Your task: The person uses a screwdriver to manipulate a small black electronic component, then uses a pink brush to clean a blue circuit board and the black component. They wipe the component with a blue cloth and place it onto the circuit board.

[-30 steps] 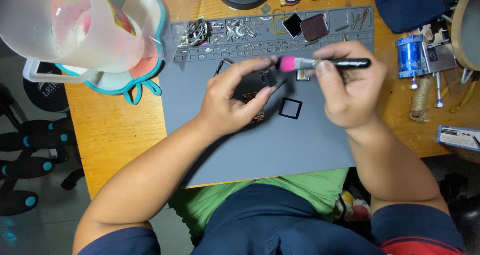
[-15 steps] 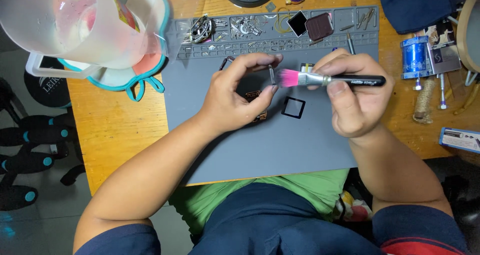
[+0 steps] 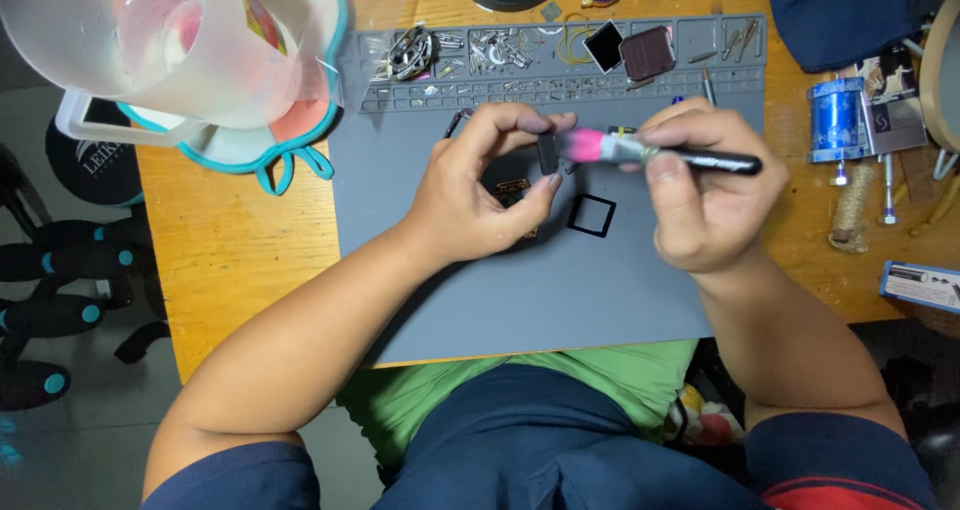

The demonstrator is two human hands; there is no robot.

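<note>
- Left hand (image 3: 470, 195): thumb and fingertips pinched on a small dark square part (image 3: 547, 153), raised just above the grey work mat (image 3: 540, 290).
- Right hand (image 3: 700, 190): closed round a black-handled brush (image 3: 690, 157); its pink bristles touch the part.
- Small dark square part: likely light, stiff and fragile (a thin piece, by its look); best gripped by its edges, as now.
- Brush: light, with soft bristles; take it by the handle.
- Nearby: square black frame (image 3: 591, 215) lying flat on the mat, just below the brush.
- Clear plastic jug (image 3: 160, 40): upper left, well apart.
</note>
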